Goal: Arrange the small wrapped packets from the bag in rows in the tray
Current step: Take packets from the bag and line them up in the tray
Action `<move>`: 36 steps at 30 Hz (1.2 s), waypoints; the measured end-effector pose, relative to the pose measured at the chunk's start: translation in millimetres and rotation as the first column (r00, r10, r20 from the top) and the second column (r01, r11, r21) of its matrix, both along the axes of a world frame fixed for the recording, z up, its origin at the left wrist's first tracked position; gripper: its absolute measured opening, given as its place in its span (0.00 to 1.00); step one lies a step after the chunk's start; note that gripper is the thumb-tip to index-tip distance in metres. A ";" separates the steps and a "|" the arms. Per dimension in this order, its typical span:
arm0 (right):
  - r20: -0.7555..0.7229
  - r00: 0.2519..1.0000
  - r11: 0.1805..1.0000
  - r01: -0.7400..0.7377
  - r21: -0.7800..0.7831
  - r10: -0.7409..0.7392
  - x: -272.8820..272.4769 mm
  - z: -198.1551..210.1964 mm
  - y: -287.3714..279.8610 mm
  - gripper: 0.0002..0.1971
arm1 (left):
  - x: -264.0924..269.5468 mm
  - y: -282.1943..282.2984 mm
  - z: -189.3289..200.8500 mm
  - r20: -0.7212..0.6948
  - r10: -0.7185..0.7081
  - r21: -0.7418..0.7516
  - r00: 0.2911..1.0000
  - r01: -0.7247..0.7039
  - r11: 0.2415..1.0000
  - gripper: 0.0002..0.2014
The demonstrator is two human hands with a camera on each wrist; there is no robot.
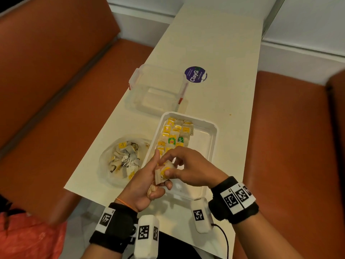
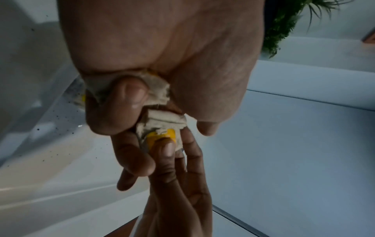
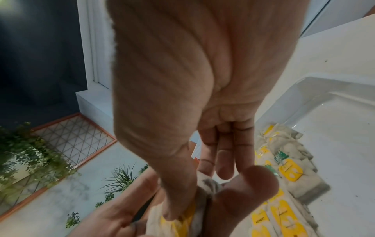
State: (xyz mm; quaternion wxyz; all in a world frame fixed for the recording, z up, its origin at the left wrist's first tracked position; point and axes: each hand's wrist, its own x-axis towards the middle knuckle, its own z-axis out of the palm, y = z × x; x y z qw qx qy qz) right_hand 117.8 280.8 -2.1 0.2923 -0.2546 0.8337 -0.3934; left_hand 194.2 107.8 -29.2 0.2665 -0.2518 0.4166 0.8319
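Note:
A white tray [image 1: 214, 128] sits on the cream table, with packets [image 1: 174, 134] laid in rows along its left side. The clear bag [image 1: 123, 159] holding more packets lies just left of it. Over the tray's near end, my left hand [image 1: 160, 171] grips a small stack of packets [image 1: 162, 176]. My right hand [image 1: 165, 167] pinches the top, yellow-tagged packet of that stack. In the left wrist view my fingers [image 2: 121, 99] curl round the packets [image 2: 158, 91]. In the right wrist view my thumb presses a yellow tag [image 3: 182, 216], with the tray's rows [image 3: 284, 176] beyond.
An open clear plastic box [image 1: 156, 90] with red clips stands beyond the tray. A round purple sticker [image 1: 195, 74] is on the table. Orange bench seats [image 1: 56, 90] flank the narrow table on both sides. The table's near edge is below my wrists.

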 end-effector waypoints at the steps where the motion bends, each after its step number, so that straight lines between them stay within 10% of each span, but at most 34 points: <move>1: 0.006 1.000 1.000 0.014 0.008 -0.014 -0.7 0.0 -0.1 0.11 | 0.7 0.0 0.5 -0.013 -0.010 -0.009 1.000 0.009 1.000 0.34; 7: 0.167 0.958 0.962 0.253 -0.106 -0.234 -2.9 -11.2 6.3 0.06 | 5.2 4.2 5.2 -0.112 0.045 -0.326 0.993 -0.079 0.942 0.22; 17: 0.398 0.814 0.819 0.531 -0.218 -0.423 5.6 -25.8 15.5 0.07 | 5.7 7.4 -4.5 -0.139 0.186 -0.370 0.973 -0.225 0.901 0.15; 25: 0.400 0.830 0.858 0.484 -0.172 -0.388 7.0 -39.5 24.9 0.09 | -6.4 17.0 -13.1 -0.163 0.148 -0.526 0.975 -0.213 0.823 0.05; 32: 0.356 0.799 0.852 0.523 -0.012 -0.485 -8.1 -73.5 24.9 0.06 | -34.1 17.8 -31.9 -0.057 -0.128 -0.742 0.990 0.044 0.669 0.04; 36: 0.342 0.746 0.801 0.599 0.030 -0.571 -23.2 -89.4 17.2 0.06 | -55.6 19.3 -44.7 0.031 -0.312 -0.879 0.950 0.174 0.444 0.11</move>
